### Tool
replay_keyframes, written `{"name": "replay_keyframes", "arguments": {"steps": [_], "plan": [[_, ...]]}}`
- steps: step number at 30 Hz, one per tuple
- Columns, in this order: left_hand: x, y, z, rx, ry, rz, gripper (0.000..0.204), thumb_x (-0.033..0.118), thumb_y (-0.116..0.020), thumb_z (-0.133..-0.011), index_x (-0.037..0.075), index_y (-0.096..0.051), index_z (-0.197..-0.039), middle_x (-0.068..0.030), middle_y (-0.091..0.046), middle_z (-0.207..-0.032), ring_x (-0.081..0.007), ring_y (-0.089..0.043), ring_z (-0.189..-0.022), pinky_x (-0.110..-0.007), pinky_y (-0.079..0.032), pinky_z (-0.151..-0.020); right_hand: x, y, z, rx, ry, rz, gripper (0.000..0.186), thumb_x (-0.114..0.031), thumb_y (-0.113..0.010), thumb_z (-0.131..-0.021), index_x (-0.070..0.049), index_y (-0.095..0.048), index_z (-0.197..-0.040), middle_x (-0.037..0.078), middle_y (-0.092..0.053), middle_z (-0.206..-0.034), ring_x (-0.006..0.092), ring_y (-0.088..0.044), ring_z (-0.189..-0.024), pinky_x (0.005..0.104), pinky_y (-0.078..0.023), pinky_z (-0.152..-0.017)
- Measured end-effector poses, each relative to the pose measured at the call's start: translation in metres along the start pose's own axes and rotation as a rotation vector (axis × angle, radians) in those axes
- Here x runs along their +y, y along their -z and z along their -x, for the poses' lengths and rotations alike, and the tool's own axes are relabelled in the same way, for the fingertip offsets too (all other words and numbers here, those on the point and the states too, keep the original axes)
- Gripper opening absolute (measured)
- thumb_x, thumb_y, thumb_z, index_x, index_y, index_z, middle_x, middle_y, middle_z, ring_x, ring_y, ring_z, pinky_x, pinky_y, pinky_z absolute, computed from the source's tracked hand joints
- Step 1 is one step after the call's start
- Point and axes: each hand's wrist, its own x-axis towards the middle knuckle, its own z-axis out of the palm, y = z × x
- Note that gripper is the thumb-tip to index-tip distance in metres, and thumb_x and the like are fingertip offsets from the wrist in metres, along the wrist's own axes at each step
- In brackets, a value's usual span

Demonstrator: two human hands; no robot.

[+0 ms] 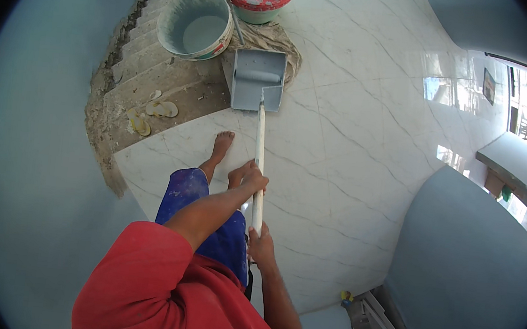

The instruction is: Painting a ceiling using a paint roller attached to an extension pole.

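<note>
Our left hand wraps extension pole near mid-length; our right hand closes around its rear end. Paint roller lies in grey paint tray. We judge pole stiff, light; roller paint-laden, front-heavy, slippery. Grip pole only, hands spaced apart.

A shallow rectangular tray is lying on the floor, its inside wearing grey-blue paint; a paint roller, similarly coated, is resting crosswise toward its far end (the bent wire frame is showing); a slim whitish pole is running straight back from the frame.
</note>
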Motion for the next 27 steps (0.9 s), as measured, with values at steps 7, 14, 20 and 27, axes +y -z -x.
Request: {"name": "replay_keyframes", "arguments": {"steps": [7, 14, 20, 27], "plan": [[-0.008, 0.008, 0.021, -0.075, 0.133, -0.083, 0.076, -0.004, -0.06, -0.073, -0.002, -0.037, -0.145, -0.0173, -0.061, -0.132, -0.0204, -0.066, -0.11, -0.025, -0.06, -0.077, -0.003, -0.003, 0.024, -0.028, -0.09, 0.0, 0.043, -0.027, -0.054, -0.101, -0.006, -0.046, -0.137, 0.003, -0.053, -0.068, 0.012, -0.051, -0.048, 0.0298, -0.046, -0.042], [-0.001, -0.003, 0.013, -0.013, 0.01, -0.014, 0.076, -0.003, -0.061, -0.075, 0.002, -0.034, -0.147, -0.0184, -0.063, -0.126, -0.0223, -0.067, -0.112, -0.027, -0.06, -0.084, 0.002, 0.003, 0.009, 0.004, -0.021, -0.032, 0.049, -0.026, -0.054, -0.1, -0.01, -0.041, -0.144, 0.005, -0.055, -0.067, 0.014, -0.055, -0.047, 0.0314, -0.048, -0.038], [0.022, 0.009, -0.022, -0.079, 0.164, -0.105, 0.056, 0.006, -0.057, -0.087, 0.0, -0.025, -0.132, -0.0155, -0.063, -0.084, -0.0208, -0.064, -0.053, -0.033, -0.056, -0.044, -0.027, 0.006, -0.01, -0.005, -0.002, 0.022, 0.05, -0.027, -0.054, -0.101, -0.009, -0.04, -0.146, 0.004, -0.052, -0.068, 0.012, -0.05, -0.047, 0.0307, -0.046, -0.04], [0.056, 0.019, -0.05, -0.023, 0.144, -0.031, 0.056, 0.001, -0.06, -0.083, -0.006, -0.025, -0.127, -0.0201, -0.065, -0.082, -0.0255, -0.068, -0.057, -0.037, -0.058, -0.045, -0.056, -0.001, -0.04, -0.002, 0.001, 0.058, 0.047, -0.026, -0.052, -0.101, -0.009, -0.041, -0.144, 0.004, -0.052, -0.07, 0.0128, -0.051, -0.048, 0.0313, -0.046, -0.04]]}}
